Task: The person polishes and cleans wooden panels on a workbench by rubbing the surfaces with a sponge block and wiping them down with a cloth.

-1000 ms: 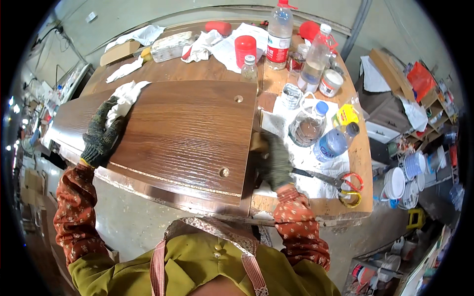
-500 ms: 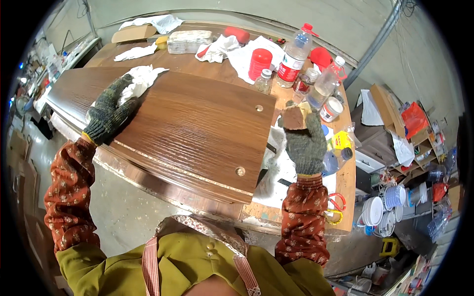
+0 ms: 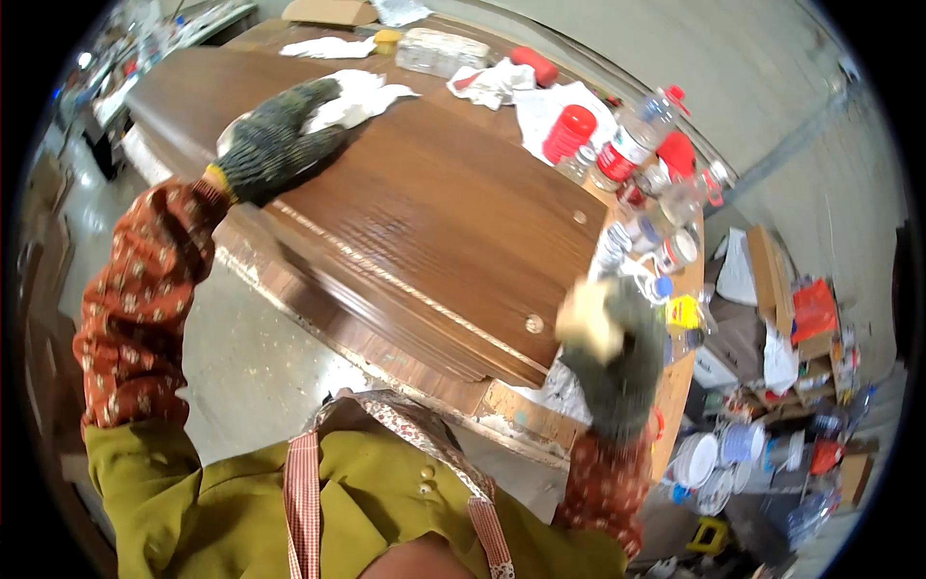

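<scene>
At four o'clock, the right hand (image 3: 625, 362) and block (image 3: 590, 320) were blurred; the left hand (image 3: 282, 143) partly hid an eleven-o'clock cloth (image 3: 365, 98).

Over there I have a big flat brown wooden board (image 3: 434, 212) lying on the brown wooden table (image 3: 526, 410). My dark-gloved left hand (image 3: 275, 145) is on the board's left part, with a crumpled white cloth (image 3: 371, 101) at its fingers. My dark-gloved right hand (image 3: 625, 357) is by the board's right end, with a small tan block (image 3: 591, 318) in it. Behind the board, left to right, sit a white wrapped brick-shaped bundle (image 3: 441, 53), a red round jar (image 3: 569, 133) and a clear red-labelled plastic bottle (image 3: 637, 140). Round white plastic buckets (image 3: 694, 460) are right of the table.
</scene>
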Demonstrator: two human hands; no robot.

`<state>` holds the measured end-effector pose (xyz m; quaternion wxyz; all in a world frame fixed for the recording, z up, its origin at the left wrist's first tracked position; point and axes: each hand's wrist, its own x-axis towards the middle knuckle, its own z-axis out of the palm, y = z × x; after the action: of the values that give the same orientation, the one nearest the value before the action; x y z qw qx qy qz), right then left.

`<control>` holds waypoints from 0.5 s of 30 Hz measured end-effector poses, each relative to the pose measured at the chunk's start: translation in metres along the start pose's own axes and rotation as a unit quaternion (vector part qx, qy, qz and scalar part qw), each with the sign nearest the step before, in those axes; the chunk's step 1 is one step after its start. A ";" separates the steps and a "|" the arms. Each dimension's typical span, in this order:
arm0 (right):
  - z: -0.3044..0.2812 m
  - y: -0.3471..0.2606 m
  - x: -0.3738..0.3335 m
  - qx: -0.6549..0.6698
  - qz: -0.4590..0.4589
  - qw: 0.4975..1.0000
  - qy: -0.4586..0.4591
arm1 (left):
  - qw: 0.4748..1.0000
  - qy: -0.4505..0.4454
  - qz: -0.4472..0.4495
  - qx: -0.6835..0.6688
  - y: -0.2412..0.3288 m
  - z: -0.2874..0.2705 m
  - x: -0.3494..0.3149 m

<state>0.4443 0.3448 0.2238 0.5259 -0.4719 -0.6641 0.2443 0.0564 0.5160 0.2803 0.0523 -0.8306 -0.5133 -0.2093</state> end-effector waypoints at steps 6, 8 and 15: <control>0.013 -0.081 -0.004 -0.097 -0.107 0.976 -0.164 | 0.999 -0.014 -0.044 -0.001 0.017 -0.012 -0.005; 0.009 -0.077 0.019 -0.192 -0.129 0.952 -0.198 | 0.993 -0.095 -0.055 -0.043 0.039 -0.029 0.003; 0.056 -0.096 0.090 -0.176 -0.220 0.878 -0.387 | 0.995 0.054 -0.079 0.014 -0.055 -0.030 -0.057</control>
<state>0.3567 0.3924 0.3264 0.1754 -0.2664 -0.9334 0.1643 -0.0225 0.4852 0.2774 0.0753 -0.7741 -0.5766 -0.2504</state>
